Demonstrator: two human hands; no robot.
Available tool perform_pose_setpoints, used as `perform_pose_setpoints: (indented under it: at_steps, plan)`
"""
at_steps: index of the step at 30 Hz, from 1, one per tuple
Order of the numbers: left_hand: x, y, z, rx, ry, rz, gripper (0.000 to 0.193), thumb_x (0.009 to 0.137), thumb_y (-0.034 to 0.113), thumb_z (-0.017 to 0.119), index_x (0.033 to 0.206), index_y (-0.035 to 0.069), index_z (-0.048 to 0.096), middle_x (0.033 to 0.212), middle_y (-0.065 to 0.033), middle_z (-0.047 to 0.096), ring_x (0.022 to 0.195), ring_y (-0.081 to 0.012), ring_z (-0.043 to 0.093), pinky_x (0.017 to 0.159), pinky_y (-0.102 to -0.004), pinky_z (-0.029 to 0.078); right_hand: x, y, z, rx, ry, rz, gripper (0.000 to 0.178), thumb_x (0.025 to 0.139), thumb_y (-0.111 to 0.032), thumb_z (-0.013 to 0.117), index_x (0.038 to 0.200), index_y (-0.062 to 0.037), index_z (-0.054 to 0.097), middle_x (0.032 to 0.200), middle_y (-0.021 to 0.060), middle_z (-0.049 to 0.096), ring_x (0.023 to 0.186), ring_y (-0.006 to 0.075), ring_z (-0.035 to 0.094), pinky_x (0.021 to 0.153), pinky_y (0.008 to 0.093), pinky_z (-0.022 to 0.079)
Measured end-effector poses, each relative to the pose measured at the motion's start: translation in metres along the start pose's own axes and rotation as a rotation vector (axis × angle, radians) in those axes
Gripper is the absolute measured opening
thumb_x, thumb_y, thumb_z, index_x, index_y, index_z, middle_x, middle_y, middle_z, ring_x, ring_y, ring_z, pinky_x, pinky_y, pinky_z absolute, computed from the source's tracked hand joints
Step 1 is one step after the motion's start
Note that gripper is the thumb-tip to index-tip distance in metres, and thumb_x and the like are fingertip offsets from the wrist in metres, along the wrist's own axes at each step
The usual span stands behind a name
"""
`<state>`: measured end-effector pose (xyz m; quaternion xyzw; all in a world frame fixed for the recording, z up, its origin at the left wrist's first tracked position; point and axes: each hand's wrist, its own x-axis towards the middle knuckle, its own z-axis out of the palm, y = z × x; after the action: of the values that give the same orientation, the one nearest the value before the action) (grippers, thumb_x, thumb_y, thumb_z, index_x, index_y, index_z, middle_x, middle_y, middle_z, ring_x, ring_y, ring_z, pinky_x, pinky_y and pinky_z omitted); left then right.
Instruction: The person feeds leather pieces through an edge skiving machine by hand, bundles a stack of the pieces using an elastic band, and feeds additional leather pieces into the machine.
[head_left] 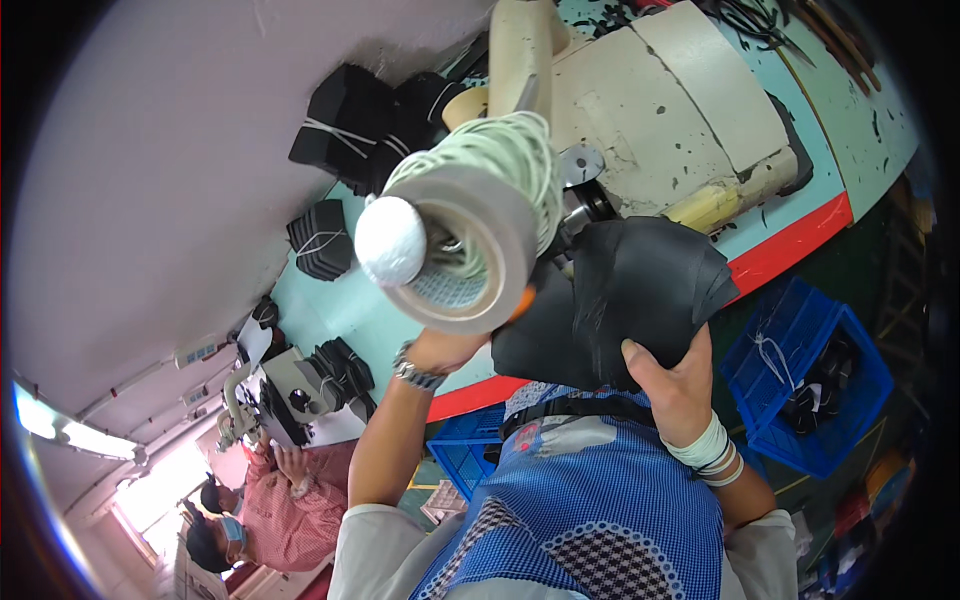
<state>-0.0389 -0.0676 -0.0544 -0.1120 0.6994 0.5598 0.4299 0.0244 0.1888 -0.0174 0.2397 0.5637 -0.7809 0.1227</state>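
Note:
My right hand (680, 390) grips a stack of black sheet pieces (640, 290), with the thumb lying on top and the fingers out of sight beneath. The pieces look like leather or a similar sheet material, fanned slightly at the right edge. My left hand (447, 350) is at the left edge of the stack. A roll of tape (507, 215) in front of the camera hides its fingers. Close by shows an orange bit (522, 302) of something I cannot make out. Just beyond the stack is a cream machine (640, 110) with a metal disc (582, 166).
Pale green cord (490, 150) and a white ball (390, 241) sit with the tape roll. Tied black bundles (345, 125) lie far left on the green table (385, 310). A blue crate (810, 440) stands at right. At lower left, a person in red (300, 510) works at another machine.

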Motion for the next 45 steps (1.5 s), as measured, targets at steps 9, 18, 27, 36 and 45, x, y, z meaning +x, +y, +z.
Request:
perform_pose_setpoints:
  at_steps: [9,18,27,36,45]
  plan:
    - [-0.003,0.01,0.008,-0.159,0.057,-0.104,0.027,0.094,0.02,0.063,0.109,-0.003,0.062,0.078,0.0005,0.065,0.06,-0.0032,0.053,0.054,-0.02,0.043,0.001,0.0,-0.001,-0.045,0.01,-0.02,0.05,0.078,0.003,0.064,0.123,0.0039,0.042,0.114,0.0124,0.055,0.099,0.0173,0.056,0.089,0.0305,0.046]
    - [-0.008,-0.007,0.004,-0.519,0.073,-0.13,0.028,0.095,0.019,0.062,0.105,-0.006,0.065,0.085,-0.006,0.069,0.068,-0.0096,0.064,0.063,-0.0225,0.053,0.0,-0.001,0.0,-0.052,0.004,0.02,0.052,0.077,0.003,0.065,0.123,0.0039,0.043,0.113,0.0125,0.055,0.102,0.0185,0.055,0.091,0.0321,0.045]
    - [-0.002,0.01,0.017,-0.757,-0.055,-0.183,0.033,0.097,0.018,0.058,0.116,-0.009,0.058,0.093,-0.0111,0.069,0.078,-0.0182,0.069,0.083,-0.0401,0.06,-0.004,0.001,0.002,-0.089,0.07,0.029,0.049,0.078,0.002,0.065,0.122,0.0041,0.044,0.112,0.0118,0.056,0.097,0.0173,0.057,0.087,0.0298,0.047]
    - [0.009,0.011,0.05,-0.674,-0.263,0.014,0.041,0.094,0.024,0.061,0.122,-0.005,0.054,0.12,-0.0165,0.061,0.108,-0.025,0.061,0.095,-0.0409,0.05,-0.019,-0.004,-0.013,0.206,0.1,0.05,0.05,0.075,0.004,0.057,0.123,0.0039,0.045,0.104,0.0096,0.06,0.091,0.0171,0.061,0.081,0.0274,0.049]
    - [-0.002,0.041,0.115,-0.623,-0.502,0.283,0.081,0.068,0.021,0.087,0.135,0.001,0.047,0.129,-0.0078,0.056,0.116,-0.0161,0.052,0.1,-0.0341,0.043,-0.029,0.013,-0.052,-0.083,-0.226,-0.001,0.05,0.082,-0.001,0.053,0.132,-0.0014,0.05,0.129,0.0158,0.056,0.116,0.0231,0.055,0.097,0.036,0.044]
